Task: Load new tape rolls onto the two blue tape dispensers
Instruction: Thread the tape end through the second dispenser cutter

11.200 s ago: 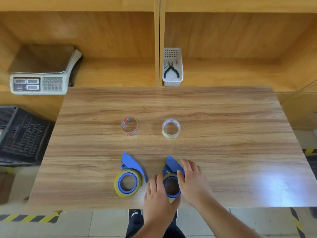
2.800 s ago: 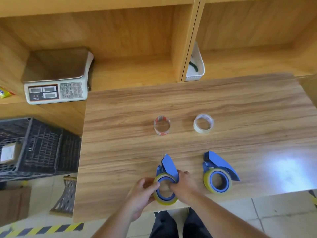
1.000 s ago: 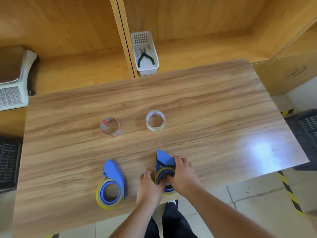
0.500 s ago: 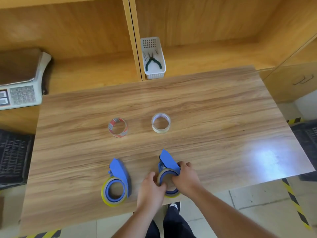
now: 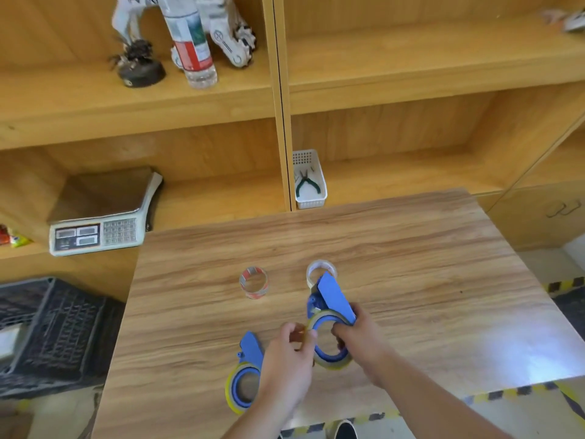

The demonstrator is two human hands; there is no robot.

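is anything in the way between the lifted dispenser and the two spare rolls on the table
Nothing visible. The lifted dispenser is held in both hands; bare tabletop lies up to the striped roll, and its blue guard overlaps the clear roll in view.

Second dispenser [image 5: 243, 372] partly behind left hand [image 5: 286, 364]

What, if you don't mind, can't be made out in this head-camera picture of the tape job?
- Left hand: whether its fingertips pinch the tape end; too small and blurred.
- Second dispenser: its right side is hidden by the left hand.
- Clear tape roll: its near edge is hidden by the held dispenser.
- Scale: the display is too small to read.
- Crate: cut off by the left edge.
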